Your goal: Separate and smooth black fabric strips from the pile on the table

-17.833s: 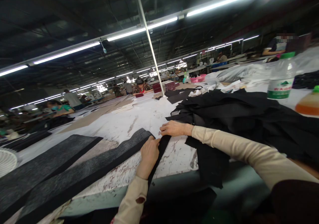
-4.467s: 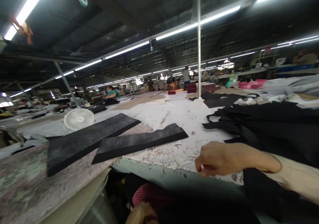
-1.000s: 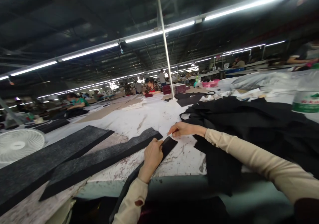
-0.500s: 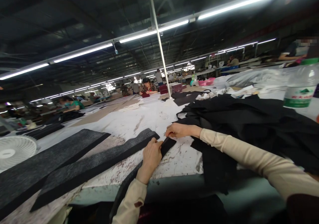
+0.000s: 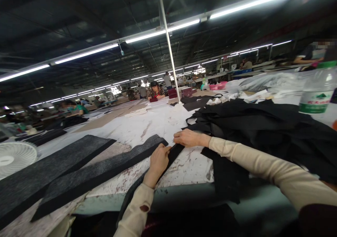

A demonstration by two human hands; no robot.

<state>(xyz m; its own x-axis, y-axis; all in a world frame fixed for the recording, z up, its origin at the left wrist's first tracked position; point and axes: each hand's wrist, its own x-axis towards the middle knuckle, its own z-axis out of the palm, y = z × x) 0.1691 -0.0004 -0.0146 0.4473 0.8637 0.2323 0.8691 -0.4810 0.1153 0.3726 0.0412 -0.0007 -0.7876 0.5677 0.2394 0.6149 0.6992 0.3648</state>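
A narrow black fabric strip [image 5: 174,156] lies near the table's front edge and trails down over it beside my left forearm. My left hand [image 5: 158,160] pinches the strip's upper edge, fingers bent. Just beyond it, my right hand [image 5: 188,138] grips the far end of the same strip with fingertips together. The fingertips hide part of the edge between them. Left of my left hand lies a long grey-faced strip with a black border [image 5: 105,168]. Farther left is a wider grey-faced black piece [image 5: 52,159].
A large heap of black cloth [image 5: 258,128] spreads on the right, partly hanging over the white, stained table [image 5: 195,173]. A water bottle [image 5: 317,89] stands behind it. A white fan [image 5: 15,158] is at far left. A pole [image 5: 170,47] rises mid-table; co-workers sit beyond.
Both hands have shifted slightly left, still on the black strip. More of the strip shows to the right of my left wrist.
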